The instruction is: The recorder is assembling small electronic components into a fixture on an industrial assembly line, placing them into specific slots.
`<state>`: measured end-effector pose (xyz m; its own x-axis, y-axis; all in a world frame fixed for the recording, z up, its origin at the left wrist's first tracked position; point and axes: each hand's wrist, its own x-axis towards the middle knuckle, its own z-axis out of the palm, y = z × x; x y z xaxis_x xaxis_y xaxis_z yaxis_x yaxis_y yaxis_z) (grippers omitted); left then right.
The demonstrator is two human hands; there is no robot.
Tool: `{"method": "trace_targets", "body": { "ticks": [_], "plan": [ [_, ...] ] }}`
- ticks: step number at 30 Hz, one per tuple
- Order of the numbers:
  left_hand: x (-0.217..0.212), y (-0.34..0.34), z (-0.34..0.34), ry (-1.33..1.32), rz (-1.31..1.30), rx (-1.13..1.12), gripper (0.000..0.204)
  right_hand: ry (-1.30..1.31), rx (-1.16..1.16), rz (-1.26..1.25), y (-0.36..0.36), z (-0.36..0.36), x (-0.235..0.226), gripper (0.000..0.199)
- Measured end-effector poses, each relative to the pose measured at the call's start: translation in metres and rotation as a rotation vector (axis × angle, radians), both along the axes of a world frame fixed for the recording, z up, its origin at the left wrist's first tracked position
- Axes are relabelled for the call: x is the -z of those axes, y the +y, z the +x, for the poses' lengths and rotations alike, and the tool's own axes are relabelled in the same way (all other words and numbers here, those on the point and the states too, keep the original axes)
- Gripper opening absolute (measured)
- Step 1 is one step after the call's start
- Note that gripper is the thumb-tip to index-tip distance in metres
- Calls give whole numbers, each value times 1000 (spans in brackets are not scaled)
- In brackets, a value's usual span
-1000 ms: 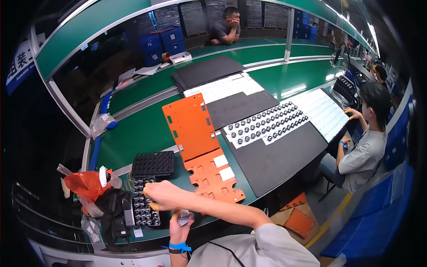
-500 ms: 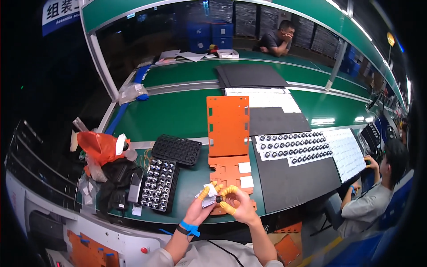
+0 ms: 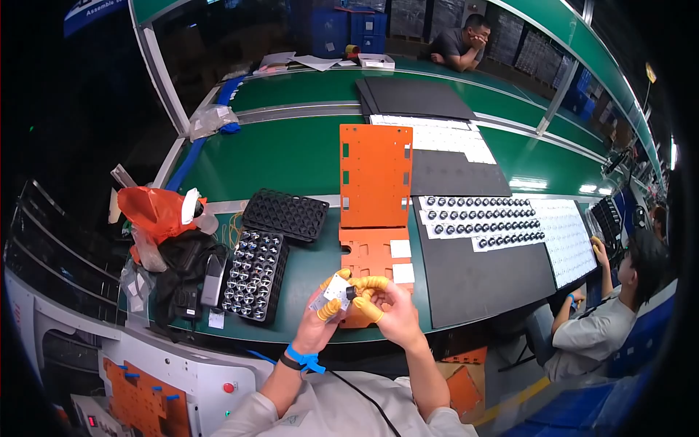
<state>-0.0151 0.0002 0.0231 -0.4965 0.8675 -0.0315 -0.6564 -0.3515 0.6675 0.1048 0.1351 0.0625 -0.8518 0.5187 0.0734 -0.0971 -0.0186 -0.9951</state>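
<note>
My left hand and my right hand meet over the near edge of the green bench, both with yellow finger cots. Together they pinch a small white label with a small dark part between the fingertips. Just beyond them lies an orange plate with two white labels on it. A black tray of round metal-topped parts sits to the left of my left hand, with an empty black tray behind it.
A long orange plate lies further back. Black mats and white sheets carrying round parts fill the right side. An orange bag and dark gear sit at the left. A seated person works at the right; another person leans on the far bench.
My view has swung left and down. My hands rose from the bench edge and came together in front of me, holding the small label and part between the fingertips.
</note>
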Motion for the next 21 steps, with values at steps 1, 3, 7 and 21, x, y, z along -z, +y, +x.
{"method": "trace_targets", "body": {
  "ticks": [1,3,7,21],
  "plan": [
    [-4,0,1,34,9,-11,69,16,-12,-55,0,0,0,31],
    [-4,0,3,108,0,-33,70,27,-21,-15,-2,2,-5,30],
    [-14,-2,5,416,-36,-94,70,77,-62,115,-4,10,-11,29],
    [-12,1,12,573,-90,-229,73,-45,-61,165,-4,23,-22,26]
  ]
}}
